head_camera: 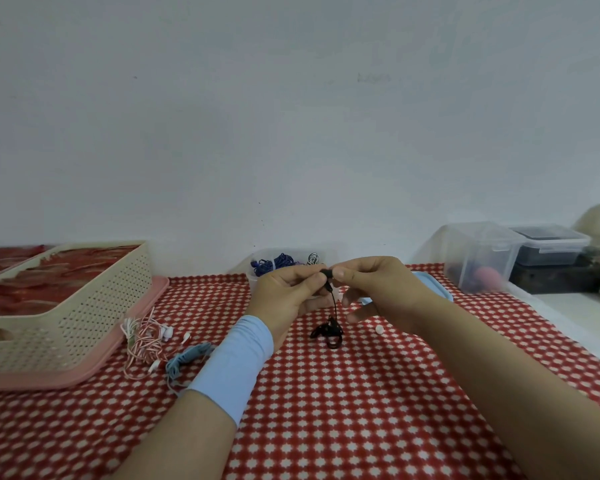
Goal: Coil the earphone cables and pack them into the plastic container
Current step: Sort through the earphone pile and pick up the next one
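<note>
Left hand (288, 292): thumb and forefinger pinch the top end of the black cable (334, 304); a pale blue wristband (236, 362) sits on the wrist.
Right hand (378, 289): thumb and forefinger pinch the same top end from the other side, touching the left fingertips; the other fingers curl loosely below.
Black cable, axis: it hangs close to upright, top end at the pinch, lower end pointing down at the worktop (361, 410).
Black cable, lower part: it ends in a loose tangled bunch (328, 332) lying on the red-and-white cloth between the two wrists.
Container (255, 275): clear, it stands behind the hands near the wall and is partly hidden by the left hand.
Container, contents: a blue coil (274, 265) and a black-and-white coil (313, 259).
Lid (433, 282): pale blue, flat on the cloth behind the right hand.
Pink-white earphones (146, 341): a loose tangle left of the left forearm, just beside the basket.
Blue cable (184, 358): bunched, near the wristband.
Ear tip (379, 329): small, white, on the cloth under the right hand.
Basket (84, 306): cream, perforated, on a pink tray (118, 344) at far left.
Boxes: one clear (478, 258), one with dark contents (551, 247), at far right.
</note>
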`<state>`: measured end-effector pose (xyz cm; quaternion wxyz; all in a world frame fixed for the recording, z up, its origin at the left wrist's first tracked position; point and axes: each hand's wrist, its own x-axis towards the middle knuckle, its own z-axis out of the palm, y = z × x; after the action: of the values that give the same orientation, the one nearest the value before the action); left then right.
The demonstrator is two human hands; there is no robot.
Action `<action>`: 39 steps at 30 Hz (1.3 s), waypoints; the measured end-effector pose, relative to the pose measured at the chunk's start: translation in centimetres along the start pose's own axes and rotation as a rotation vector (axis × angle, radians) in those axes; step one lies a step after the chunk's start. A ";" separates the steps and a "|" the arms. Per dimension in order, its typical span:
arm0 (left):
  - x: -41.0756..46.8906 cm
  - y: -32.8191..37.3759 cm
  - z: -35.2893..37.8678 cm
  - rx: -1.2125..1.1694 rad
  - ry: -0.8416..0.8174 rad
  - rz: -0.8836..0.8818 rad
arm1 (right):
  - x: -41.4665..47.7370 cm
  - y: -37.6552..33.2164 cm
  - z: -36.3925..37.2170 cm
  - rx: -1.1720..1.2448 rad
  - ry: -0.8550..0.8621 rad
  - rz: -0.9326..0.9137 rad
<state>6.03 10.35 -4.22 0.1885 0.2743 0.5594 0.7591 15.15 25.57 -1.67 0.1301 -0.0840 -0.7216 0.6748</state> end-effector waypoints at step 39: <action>0.2 0.2 0.3 -0.009 -0.100 0.001 | 0.1 -0.5 -1.3 0.136 -0.214 0.200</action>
<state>6.09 10.65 -3.94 0.2169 0.3114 0.5458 0.7471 15.50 26.82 -1.06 -0.0101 -0.0743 -0.6722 0.7366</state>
